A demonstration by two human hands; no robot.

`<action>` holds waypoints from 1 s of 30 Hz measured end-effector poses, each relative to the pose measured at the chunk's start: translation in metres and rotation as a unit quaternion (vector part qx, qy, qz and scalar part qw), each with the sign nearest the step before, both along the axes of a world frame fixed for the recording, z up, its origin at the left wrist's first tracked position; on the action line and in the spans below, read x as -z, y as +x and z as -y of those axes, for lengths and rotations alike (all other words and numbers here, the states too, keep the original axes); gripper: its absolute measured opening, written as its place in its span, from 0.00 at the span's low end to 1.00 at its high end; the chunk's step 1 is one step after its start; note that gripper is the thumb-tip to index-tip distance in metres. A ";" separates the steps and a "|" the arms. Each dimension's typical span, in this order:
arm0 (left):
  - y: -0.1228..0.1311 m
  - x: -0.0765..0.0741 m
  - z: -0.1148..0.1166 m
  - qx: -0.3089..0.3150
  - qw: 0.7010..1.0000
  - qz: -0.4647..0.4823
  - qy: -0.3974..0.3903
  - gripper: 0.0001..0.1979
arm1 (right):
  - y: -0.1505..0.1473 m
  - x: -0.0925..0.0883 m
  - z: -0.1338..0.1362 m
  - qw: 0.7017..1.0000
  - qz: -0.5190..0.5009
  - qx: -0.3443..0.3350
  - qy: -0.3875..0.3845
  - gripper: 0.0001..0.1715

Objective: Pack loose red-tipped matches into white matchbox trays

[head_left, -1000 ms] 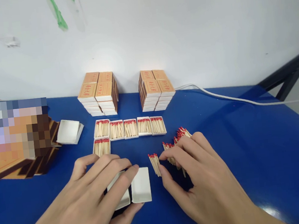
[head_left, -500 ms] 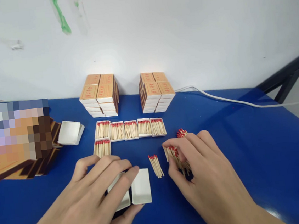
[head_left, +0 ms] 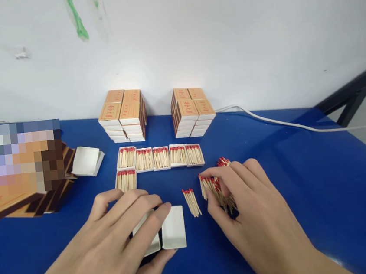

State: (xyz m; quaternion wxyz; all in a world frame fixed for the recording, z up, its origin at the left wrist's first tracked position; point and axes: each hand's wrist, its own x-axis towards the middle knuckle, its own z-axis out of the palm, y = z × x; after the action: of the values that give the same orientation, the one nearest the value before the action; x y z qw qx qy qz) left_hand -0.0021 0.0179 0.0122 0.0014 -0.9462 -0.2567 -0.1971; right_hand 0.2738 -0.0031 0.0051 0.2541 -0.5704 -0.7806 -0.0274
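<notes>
My left hand (head_left: pixel 116 244) grips a white matchbox tray (head_left: pixel 173 227) between index finger at its top edge and thumb at its lower edge. Another white tray (head_left: pixel 146 234) lies partly hidden under the same hand. At the right, my right hand (head_left: pixel 256 216) is curled over a pile of red-headed matches (head_left: pixel 222 196), thumb and index finger around some of them. Between the hands lies a small bunch of loose matches (head_left: pixel 191 202) on the blue table. Its neighbours behind are several filled match trays (head_left: pixel 161 158) in a row, with one more filled tray (head_left: pixel 126 180) before the leftmost.
Two stacks of closed matchboxes, a left stack (head_left: pixel 122 115) and a right stack (head_left: pixel 193 109), stand near the wall. White trays (head_left: pixel 86 160) lie at left beside a heap of matchbox sleeves (head_left: pixel 13 205), partly blurred out. A white cable (head_left: pixel 276 123) crosses the back right.
My right fingers have shifted slightly among the piled matches, and a few more red heads show at the index fingertip. My left hand keeps its hold on the tray.
</notes>
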 end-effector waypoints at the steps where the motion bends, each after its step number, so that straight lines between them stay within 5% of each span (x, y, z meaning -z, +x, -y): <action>1: 0.000 0.000 0.000 0.001 1.000 -0.001 0.002 0.15 | 0.001 0.000 0.000 1.000 0.000 0.001 -0.001 0.07; 30: 0.004 0.002 0.002 -0.013 1.000 0.014 -0.006 0.14 | -0.001 0.002 -0.003 1.000 -0.002 -0.007 0.025 0.08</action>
State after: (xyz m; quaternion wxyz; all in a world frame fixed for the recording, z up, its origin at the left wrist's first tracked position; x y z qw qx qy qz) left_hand 0.0022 0.0155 0.0106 -0.0057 -0.9401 -0.2699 -0.2082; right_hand 0.2726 -0.0004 0.0032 0.2697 -0.5586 -0.7831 -0.0437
